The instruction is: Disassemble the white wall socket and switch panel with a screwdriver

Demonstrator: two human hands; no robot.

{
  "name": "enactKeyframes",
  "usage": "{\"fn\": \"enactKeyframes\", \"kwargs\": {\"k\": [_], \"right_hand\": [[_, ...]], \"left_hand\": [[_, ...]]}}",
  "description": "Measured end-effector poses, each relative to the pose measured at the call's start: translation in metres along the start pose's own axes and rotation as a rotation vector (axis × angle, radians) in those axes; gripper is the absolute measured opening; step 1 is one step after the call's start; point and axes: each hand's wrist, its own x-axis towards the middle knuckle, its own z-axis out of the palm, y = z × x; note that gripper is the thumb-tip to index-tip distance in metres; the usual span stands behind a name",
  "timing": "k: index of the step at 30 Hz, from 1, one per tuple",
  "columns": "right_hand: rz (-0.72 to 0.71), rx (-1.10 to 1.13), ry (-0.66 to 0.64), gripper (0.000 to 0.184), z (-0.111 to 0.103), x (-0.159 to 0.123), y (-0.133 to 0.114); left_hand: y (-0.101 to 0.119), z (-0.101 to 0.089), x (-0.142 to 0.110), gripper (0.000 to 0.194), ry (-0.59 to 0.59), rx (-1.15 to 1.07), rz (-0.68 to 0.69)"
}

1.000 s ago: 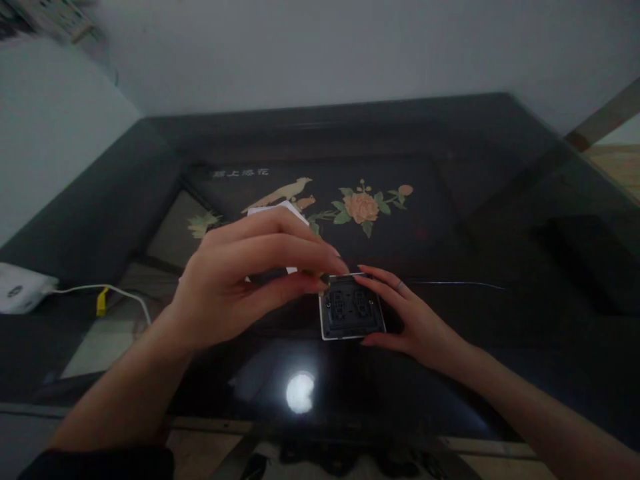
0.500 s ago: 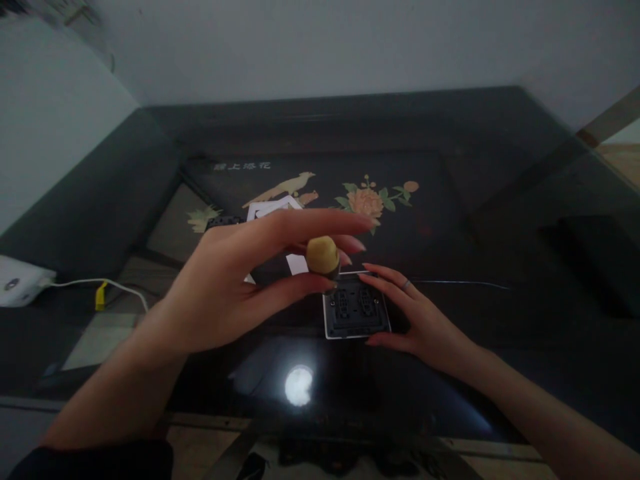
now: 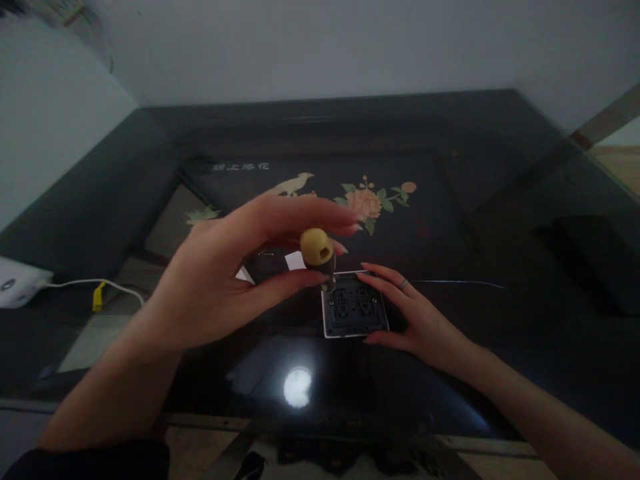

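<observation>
My left hand (image 3: pixel 230 280) holds a screwdriver (image 3: pixel 317 248) between thumb and fingers. The screwdriver's handle has a yellow end with a small hole and a dark lower part. It points down towards the upper left corner of a wall switch panel (image 3: pixel 356 312), but its tip is hidden, so contact cannot be made out. The panel lies with its black back facing up and a white rim showing around it. With fingers on the top edge and thumb near the lower right corner, my right hand (image 3: pixel 420 310) grips the panel against the glass tabletop.
White pieces (image 3: pixel 294 261) lie partly behind my left hand. To the left, a white device (image 3: pixel 20 283) has a white cable with a yellow tag (image 3: pixel 98 297). A dark object (image 3: pixel 600 263) rests at the right. The glass tabletop (image 3: pixel 475 373) reflects a bright light.
My left hand's fingers have rotated, and the screwdriver handle has turned and tilted, showing the hole in its end. My right hand keeps its place on the switch panel.
</observation>
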Motion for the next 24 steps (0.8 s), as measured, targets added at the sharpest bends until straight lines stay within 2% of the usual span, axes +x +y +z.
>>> {"fn": "enactKeyframes", "kwargs": {"k": [2, 4, 5, 7, 10, 12, 15, 17, 19, 21, 24], "right_hand": [[-0.004, -0.006, 0.002, 0.078, 0.0, 0.0, 0.0], [-0.012, -0.016, 0.005, 0.077, 0.0, -0.001, -0.001], [-0.015, -0.019, 0.006, 0.077, 0.0, -0.001, -0.001], [-0.021, -0.017, 0.01, 0.077, 0.0, -0.001, -0.001], [-0.028, -0.008, 0.011, 0.076, 0.0, -0.001, 0.0], [-0.023, -0.004, 0.012, 0.076, -0.001, 0.0, 0.0], [-0.005, 0.003, 0.004, 0.077, -0.002, 0.0, -0.001], [-0.003, 0.006, -0.003, 0.077, -0.002, 0.0, -0.001], [-0.004, 0.003, -0.006, 0.077, -0.002, 0.0, -0.002], [0.0, -0.003, -0.009, 0.078, -0.002, 0.001, -0.002], [0.005, -0.01, -0.012, 0.079, -0.002, 0.001, -0.002]], "left_hand": [[-0.008, 0.008, 0.0, 0.048, 0.15, 0.094, 0.137], [-0.011, 0.013, 0.001, 0.042, 0.231, 0.227, 0.265], [-0.011, 0.014, 0.002, 0.039, 0.23, 0.279, 0.285], [-0.006, 0.01, 0.004, 0.034, 0.16, 0.315, 0.232], [0.003, 0.001, 0.005, 0.04, 0.03, 0.24, 0.109], [0.005, -0.002, 0.004, 0.044, 0.003, 0.217, 0.057], [0.0, 0.002, 0.002, 0.037, 0.133, 0.158, 0.073], [-0.006, 0.008, 0.002, 0.031, 0.271, 0.108, 0.172], [-0.011, 0.012, 0.003, 0.029, 0.346, 0.124, 0.263], [-0.011, 0.012, 0.004, 0.031, 0.308, 0.145, 0.262], [-0.004, 0.007, 0.004, 0.033, 0.137, 0.046, 0.132]]}}
